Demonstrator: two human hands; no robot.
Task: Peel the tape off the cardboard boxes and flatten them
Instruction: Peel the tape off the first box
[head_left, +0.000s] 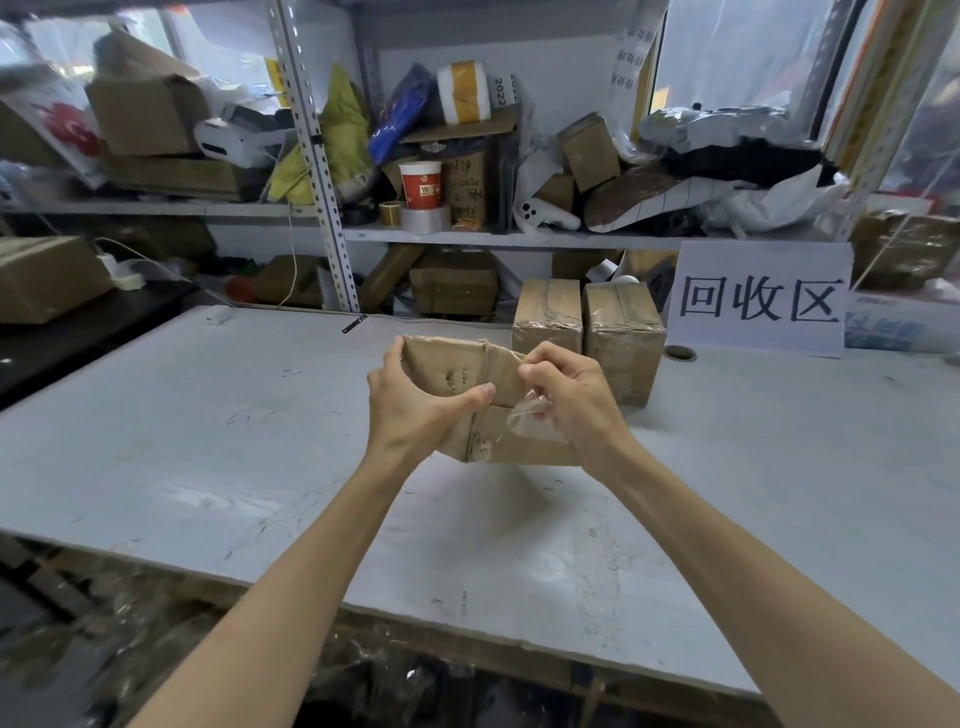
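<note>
Cardboard box (457, 374): held above worktop (208, 441).
Left hand (415, 405): gripping box.
Right hand (566, 395): pinching clear tape (524, 418).

Bright, even light; wide-angle bending and blur at edges.

matt cardboard box (457, 374), glossy clear tape (524, 421)
</note>
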